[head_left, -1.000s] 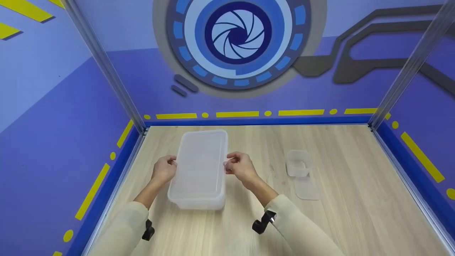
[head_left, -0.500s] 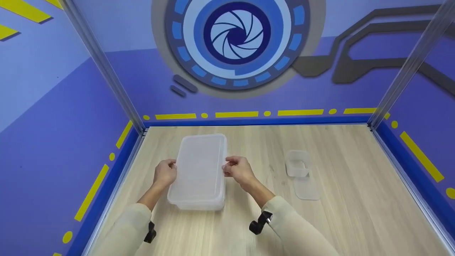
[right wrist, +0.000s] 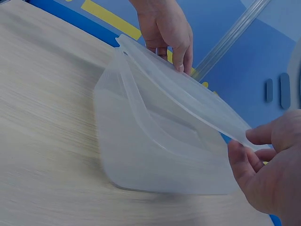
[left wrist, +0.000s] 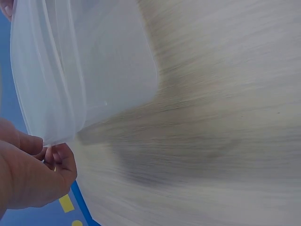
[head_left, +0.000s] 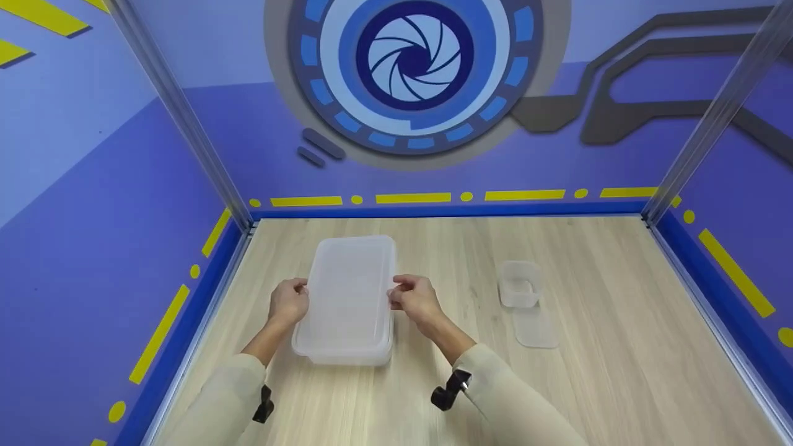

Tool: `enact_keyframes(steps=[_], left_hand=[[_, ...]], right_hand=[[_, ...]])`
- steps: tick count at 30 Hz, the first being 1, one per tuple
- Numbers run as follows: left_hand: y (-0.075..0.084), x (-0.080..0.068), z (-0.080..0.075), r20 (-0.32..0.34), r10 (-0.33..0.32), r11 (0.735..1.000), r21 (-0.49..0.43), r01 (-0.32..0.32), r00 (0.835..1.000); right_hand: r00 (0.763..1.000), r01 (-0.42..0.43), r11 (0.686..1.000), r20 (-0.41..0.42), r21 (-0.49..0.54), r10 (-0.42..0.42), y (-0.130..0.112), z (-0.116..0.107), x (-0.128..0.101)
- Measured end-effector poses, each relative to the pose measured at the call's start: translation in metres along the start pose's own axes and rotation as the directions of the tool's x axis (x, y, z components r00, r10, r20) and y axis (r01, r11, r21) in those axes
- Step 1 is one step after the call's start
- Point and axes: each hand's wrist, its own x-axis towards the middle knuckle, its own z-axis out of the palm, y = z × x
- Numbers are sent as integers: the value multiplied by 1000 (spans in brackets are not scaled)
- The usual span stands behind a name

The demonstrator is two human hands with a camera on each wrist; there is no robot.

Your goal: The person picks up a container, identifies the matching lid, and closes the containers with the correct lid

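Note:
A translucent rectangular lid lies over a large clear plastic container left of the table's middle. My left hand pinches the lid's left edge between thumb and fingers. On the opposite long edge, my right hand pinches it too. Seen from the right wrist, the lid slants: its near end meets the container at one corner, while a wedge-shaped gap opens above the rim toward the far end. The container stands on the table, and nothing shows inside it.
To the right, a small clear tub stands on the table, with a small flat lid lying just in front of it. Blue panels wall in the table at the back and both sides.
The far end of the lid has come down and slightly nearer to me. Both hands have shifted a little toward me with it, keeping their pinch. The container, small tub and its lid stay put.

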Motion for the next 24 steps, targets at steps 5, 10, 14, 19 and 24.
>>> enact_keyframes(steps=[5, 10, 14, 19, 24], left_hand=[[-2, 2, 1, -3, 2, 1000, 4, -2, 1000], [-4, 4, 3, -17, -15, 1000, -7, 15, 1000], [-5, 6, 5, -21, -14, 1000, -18, 13, 1000], [-7, 7, 6, -16, -18, 1000, -26, 18, 1000], [-4, 6, 5, -13, -14, 1000, -17, 14, 1000]], right_hand=[[1000, 23, 1000, -3, 9, -23, 2, 2, 1], [1000, 22, 999, -16, 23, -22, 3, 3, 2], [999, 19, 1000, -29, 22, -19, 4, 4, 3], [999, 3, 1000, -34, 11, -2, 7, 3, 4], [999, -10, 1000, -34, 7, 11, 10, 2, 3]])
